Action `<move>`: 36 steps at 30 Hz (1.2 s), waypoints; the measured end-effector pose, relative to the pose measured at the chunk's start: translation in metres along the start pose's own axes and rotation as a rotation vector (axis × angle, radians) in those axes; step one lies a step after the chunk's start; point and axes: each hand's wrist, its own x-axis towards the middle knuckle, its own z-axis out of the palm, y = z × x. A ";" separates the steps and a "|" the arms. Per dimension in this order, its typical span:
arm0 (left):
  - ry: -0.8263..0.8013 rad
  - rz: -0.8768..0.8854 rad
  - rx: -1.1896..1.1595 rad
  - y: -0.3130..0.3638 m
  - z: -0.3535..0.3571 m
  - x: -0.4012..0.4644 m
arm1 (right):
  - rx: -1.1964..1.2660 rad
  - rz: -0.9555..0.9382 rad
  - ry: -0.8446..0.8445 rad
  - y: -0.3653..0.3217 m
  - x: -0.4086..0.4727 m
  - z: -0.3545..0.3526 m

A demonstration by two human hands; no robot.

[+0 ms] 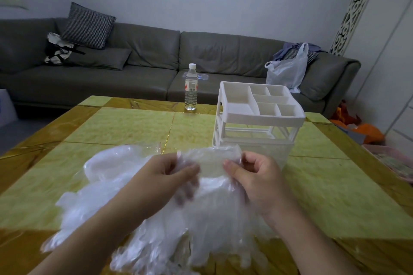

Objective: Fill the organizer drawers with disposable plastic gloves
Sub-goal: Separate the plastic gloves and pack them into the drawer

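Note:
A heap of clear disposable plastic gloves (pixel 207 225) lies on the near part of the yellow-green table (pixel 134 127). My left hand (pixel 165 176) pinches the top edge of one glove, and my right hand (pixel 252 174) pinches the same edge a little to the right, stretching the film between them. Behind my right hand stands the white organizer (pixel 257 116), with a divided tray on top and an open frame below. A translucent drawer (pixel 277 152) sits at its base, partly hidden by the gloves.
A water bottle (pixel 191 87) stands at the table's far edge. A clear zip bag with a red strip (pixel 154 148) lies under the gloves at left. Behind are a grey sofa (pixel 145 67) and a white plastic bag (pixel 288 71).

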 end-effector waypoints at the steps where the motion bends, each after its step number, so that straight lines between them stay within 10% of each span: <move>1: 0.045 0.004 -0.032 -0.001 0.001 0.001 | -0.003 -0.008 0.003 0.000 -0.001 0.001; 26: 0.456 0.178 0.067 -0.004 -0.019 0.009 | -0.148 0.189 -0.502 -0.012 0.001 -0.040; 32: 0.482 0.192 0.068 -0.006 -0.022 0.008 | -0.541 0.133 -0.176 -0.014 0.008 -0.049; 36: 0.482 0.242 0.083 -0.003 -0.018 0.006 | -0.311 -0.180 0.005 -0.022 -0.002 -0.033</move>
